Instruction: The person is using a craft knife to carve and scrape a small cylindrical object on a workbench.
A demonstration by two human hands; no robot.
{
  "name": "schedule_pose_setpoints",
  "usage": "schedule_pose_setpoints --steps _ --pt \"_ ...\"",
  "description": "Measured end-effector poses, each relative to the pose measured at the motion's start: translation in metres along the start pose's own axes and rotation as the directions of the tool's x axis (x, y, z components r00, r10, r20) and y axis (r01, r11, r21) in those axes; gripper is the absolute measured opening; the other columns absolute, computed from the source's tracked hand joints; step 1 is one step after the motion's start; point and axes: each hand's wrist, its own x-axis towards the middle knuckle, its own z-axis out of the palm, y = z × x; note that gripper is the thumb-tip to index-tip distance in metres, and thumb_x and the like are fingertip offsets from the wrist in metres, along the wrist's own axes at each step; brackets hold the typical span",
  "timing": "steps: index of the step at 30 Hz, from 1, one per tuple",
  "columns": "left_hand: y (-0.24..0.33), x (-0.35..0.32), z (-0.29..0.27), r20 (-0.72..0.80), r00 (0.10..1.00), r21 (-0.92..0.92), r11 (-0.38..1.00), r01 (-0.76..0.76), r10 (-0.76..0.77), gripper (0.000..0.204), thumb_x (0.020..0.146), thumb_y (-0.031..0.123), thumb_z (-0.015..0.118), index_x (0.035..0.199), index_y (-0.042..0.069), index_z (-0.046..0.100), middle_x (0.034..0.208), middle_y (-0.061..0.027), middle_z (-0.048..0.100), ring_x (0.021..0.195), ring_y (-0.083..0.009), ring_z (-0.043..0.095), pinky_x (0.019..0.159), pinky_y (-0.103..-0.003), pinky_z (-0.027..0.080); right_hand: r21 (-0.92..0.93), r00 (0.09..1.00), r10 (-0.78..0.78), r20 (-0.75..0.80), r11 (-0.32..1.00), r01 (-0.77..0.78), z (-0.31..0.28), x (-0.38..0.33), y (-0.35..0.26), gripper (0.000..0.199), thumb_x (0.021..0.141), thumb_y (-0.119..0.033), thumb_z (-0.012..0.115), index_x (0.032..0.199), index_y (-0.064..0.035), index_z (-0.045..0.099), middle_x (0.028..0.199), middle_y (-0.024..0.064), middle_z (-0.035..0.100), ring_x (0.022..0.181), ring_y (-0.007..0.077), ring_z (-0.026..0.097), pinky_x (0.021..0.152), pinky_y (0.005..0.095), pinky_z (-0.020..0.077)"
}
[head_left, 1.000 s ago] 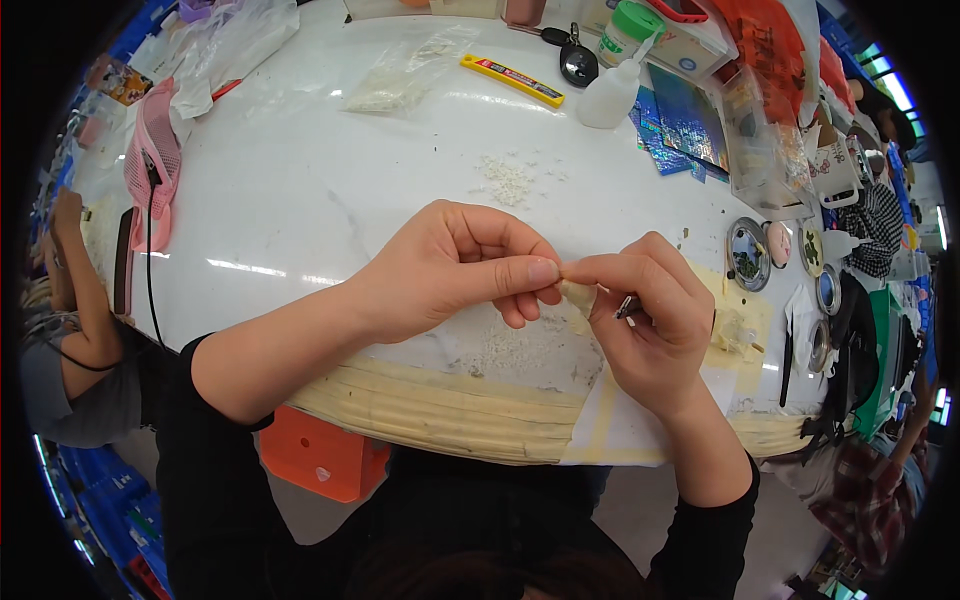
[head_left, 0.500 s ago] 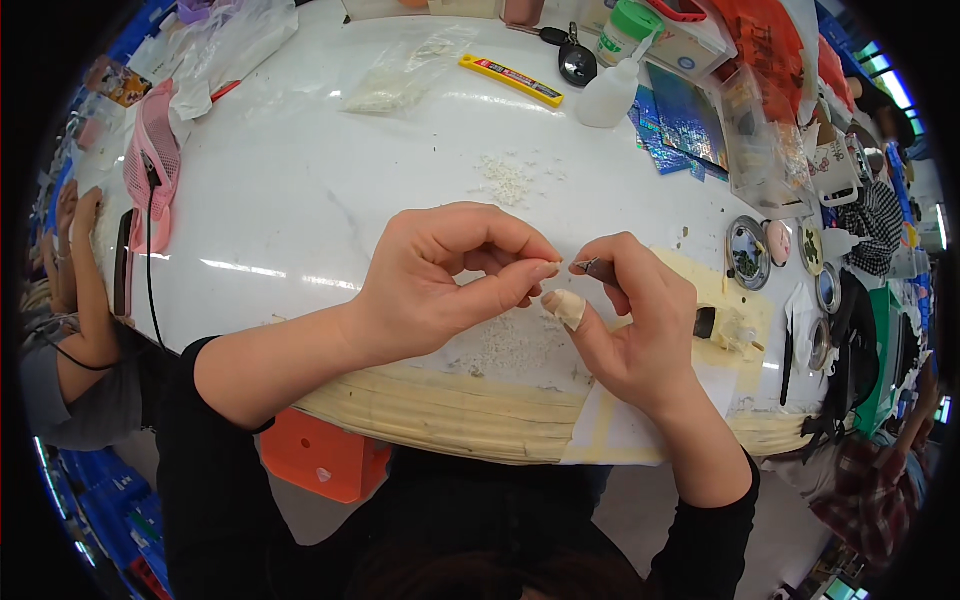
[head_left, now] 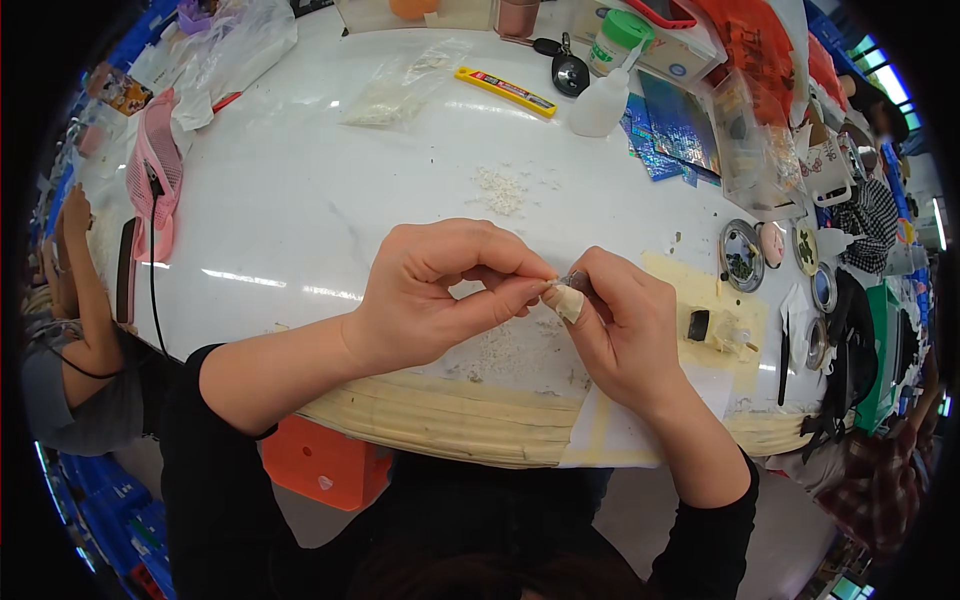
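Note:
My left hand is closed in a pinch over the middle of the table. Whatever lies between its thumb and forefinger is too small to name. Against those fingertips my right hand is closed round a small grey metal tool, mostly hidden by the fingers. A pale tape wrap covers the right thumb's tip. Beyond the hands lies a loose heap of tiny white pieces. More white bits are strewn beneath the hands, close to the table's front edge.
Farther back are a clear bag, a yellow narrow case, a car key and a white squeeze bottle. Shiny blue sheets and a round metal dish lie right. A pink mesh strap and another person's arm are left.
My right hand has moved left, bringing its tool against the left fingertips, where there was a small gap before. The left hand keeps its pinch.

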Motion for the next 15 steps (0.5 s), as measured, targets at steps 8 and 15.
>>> schedule_pose_setpoints --steps 8,15 --pt "-0.0006 0.0003 -0.0001 0.008 1.0 0.019 1.0 -0.024 0.024 0.016 0.089 -0.009 0.059 0.103 -0.005 0.067 0.095 -0.0148 0.067 0.079 -0.0165 0.066 0.068 -0.026 0.056 0.011 1.0 0.0 0.009 1.0 -0.001 -0.0006 -0.0001 0.0001 0.022 0.085 -0.021 0.07 0.079 -0.0074 0.054 0.066 0.0052 0.057 0.057 0.0239 0.057 0.048 0.0336 0.0414" --pt "-0.0014 0.0006 0.0005 0.009 0.999 0.006 0.999 -0.033 0.033 0.017 0.089 -0.009 0.059 0.103 -0.005 0.067 0.094 -0.0149 0.067 0.078 -0.0164 0.066 0.068 -0.026 0.056 0.026 1.0 -0.014 0.013 1.0 0.014 -0.0014 -0.0001 0.0004 0.019 0.084 -0.018 0.069 0.079 -0.0069 0.054 0.065 0.0057 0.056 0.057 0.0245 0.057 0.048 0.0338 0.041"
